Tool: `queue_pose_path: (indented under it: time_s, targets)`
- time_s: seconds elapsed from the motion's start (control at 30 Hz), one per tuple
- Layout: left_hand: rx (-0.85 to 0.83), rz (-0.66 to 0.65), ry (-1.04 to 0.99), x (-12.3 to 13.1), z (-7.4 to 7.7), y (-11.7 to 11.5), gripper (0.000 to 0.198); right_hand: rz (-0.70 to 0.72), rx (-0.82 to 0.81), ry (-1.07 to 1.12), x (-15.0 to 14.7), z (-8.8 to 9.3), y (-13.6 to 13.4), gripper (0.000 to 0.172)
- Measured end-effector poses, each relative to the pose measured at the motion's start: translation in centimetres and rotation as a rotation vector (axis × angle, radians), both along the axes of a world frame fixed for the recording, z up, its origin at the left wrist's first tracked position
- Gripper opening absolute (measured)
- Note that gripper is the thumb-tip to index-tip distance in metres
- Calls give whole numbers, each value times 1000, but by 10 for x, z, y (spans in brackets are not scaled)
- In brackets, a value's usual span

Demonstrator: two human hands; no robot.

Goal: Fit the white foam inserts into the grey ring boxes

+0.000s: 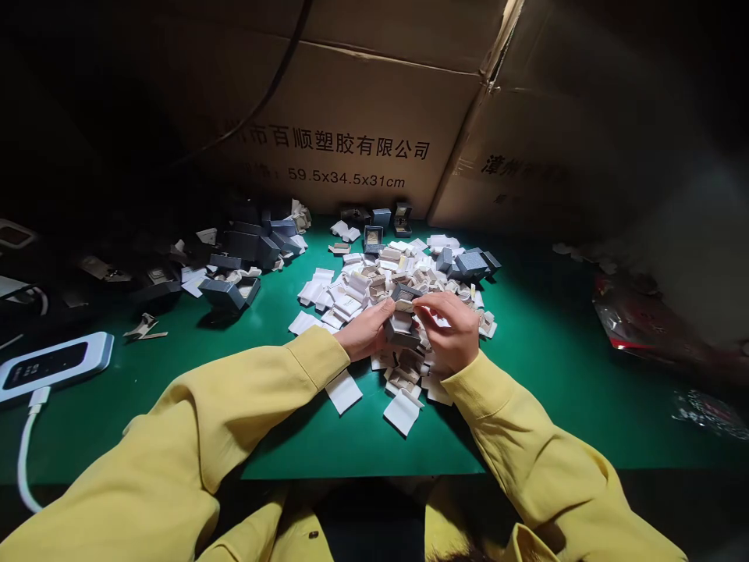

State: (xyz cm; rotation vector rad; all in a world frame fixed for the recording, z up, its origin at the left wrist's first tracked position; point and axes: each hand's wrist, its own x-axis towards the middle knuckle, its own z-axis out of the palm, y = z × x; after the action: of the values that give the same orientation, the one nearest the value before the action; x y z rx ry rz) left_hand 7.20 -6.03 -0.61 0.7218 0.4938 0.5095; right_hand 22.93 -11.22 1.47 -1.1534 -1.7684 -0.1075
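My left hand (367, 331) is closed on the left side of a small dark box (402, 330), which stands open above the pile. Pinched fingers of my right hand (449, 326) hold a small pale insert (404, 305) at the box's opening. Beneath and around both hands spreads a heap of folded white and beige inserts (351, 300). One white piece (402, 412) lies nearest the front, below the box. Just behind the heap sits another small open box (373, 239).
Dark boxes (227, 293) are grouped at the left, more (471, 264) at the right of the heap. Large cartons (363, 101) stand behind the green table (304, 453). A white device (55, 365) with a cable lies left; a plastic bag (635, 324) lies right.
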Motion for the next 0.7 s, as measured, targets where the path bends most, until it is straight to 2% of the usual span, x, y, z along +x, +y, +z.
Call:
queue_pose_path:
  time_s: [0.23,0.43,0.7]
  targets:
    - [-1,0,-37,1,-4,1,36,-27,43,-114,2,-4,3,12]
    - [23,-2,-43,2,-4,-1,35,-181,156,-126,3,-11,4,12]
    - [44,39,-67,5,1,-4,30,-131,115,-34,-1,-9,2,14]
